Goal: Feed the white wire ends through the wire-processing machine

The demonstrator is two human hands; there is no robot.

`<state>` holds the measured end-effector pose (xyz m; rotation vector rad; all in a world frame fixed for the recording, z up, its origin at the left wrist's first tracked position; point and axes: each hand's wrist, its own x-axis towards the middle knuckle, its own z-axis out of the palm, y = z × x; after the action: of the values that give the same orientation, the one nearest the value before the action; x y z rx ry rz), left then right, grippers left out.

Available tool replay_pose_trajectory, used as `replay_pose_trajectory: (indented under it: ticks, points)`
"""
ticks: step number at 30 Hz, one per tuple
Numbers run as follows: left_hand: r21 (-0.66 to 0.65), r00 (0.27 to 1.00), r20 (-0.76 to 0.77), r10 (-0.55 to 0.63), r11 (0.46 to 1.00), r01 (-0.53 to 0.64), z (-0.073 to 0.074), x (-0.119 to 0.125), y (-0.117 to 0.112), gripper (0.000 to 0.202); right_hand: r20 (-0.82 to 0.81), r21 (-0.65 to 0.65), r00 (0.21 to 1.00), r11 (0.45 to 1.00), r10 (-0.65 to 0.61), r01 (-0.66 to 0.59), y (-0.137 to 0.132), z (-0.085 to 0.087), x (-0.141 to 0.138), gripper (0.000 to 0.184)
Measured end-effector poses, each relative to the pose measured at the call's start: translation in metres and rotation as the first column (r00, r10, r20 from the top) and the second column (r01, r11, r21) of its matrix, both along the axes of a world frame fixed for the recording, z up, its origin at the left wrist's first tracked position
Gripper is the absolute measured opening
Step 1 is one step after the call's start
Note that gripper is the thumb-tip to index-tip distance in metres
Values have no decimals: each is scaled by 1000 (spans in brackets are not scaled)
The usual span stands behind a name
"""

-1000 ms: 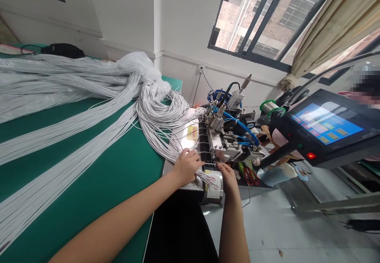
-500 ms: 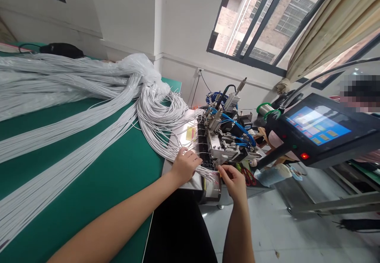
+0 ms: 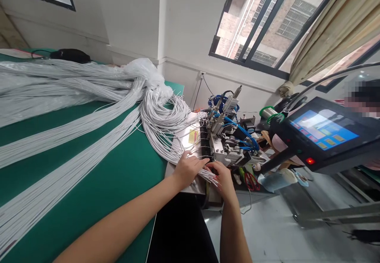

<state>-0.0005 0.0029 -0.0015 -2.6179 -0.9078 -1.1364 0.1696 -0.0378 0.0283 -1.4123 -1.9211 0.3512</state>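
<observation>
My left hand [image 3: 186, 169] rests on the metal plate [image 3: 183, 136] at the machine's front, fingers curled over a fan of thin white wires [image 3: 208, 173] with stripped ends. My right hand [image 3: 222, 178] is beside it, fingers pinched together at those wire tips. The small wire-processing machine [image 3: 227, 144] with blue air hoses stands just beyond both hands. Long bundles of white wires [image 3: 89, 108] run from the machine across the green table [image 3: 103, 184] to the left.
A touch-screen control box [image 3: 322, 134] on an arm stands at the right. A clear plastic bag [image 3: 145, 71] lies over the wire bundles. Red-handled scissors [image 3: 248, 179] lie right of my right hand. A window and curtain are behind; a black object sits far left.
My right hand has moved left from the machine's lower edge to the wire tips next to my left hand. The camera shifted slightly.
</observation>
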Motion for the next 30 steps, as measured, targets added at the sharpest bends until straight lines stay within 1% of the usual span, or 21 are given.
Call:
replay_pose_trajectory:
  ticks: [2,4,7,10,12,14,16,20,23,26,30]
  points:
    - [-27,1000,-13,10,1000,-10,1,-1,0,37,-5,-6,1000,1000,-17,17,2,-2,0,21]
    - [-74,999,-21,49,996,-50,2,-1,-1,38,-25,-16,998,999,-50,49,4,-4,2,21]
    - [-125,985,-18,173,977,-174,4,-1,-2,32,-68,-23,992,994,-108,107,7,-6,7,24]
    - [-91,956,5,292,952,-291,4,1,-2,21,-104,-26,989,994,-109,107,8,-6,11,26]
    - [-56,951,10,309,950,-308,4,0,0,17,-112,-21,988,994,-107,106,8,-5,13,28]
    - [-45,962,-2,273,961,-273,4,-2,1,17,-104,-14,989,994,-107,106,7,-4,14,28]
    - [-50,978,-11,208,977,-209,4,-5,3,18,-88,-20,993,997,-78,76,6,-3,15,28]
    - [-26,997,-2,74,997,-74,5,-8,3,20,-70,-80,997,996,-33,28,-2,1,20,27]
    - [17,1000,0,0,1000,0,3,-4,1,24,-57,-128,998,992,-21,13,-9,4,27,26]
    - [44,999,4,-52,998,52,1,2,-3,27,-36,-165,999,986,19,-25,-18,9,35,25]
    - [72,995,20,-94,993,92,0,7,-8,25,-17,-204,998,977,60,-62,-31,15,40,24]
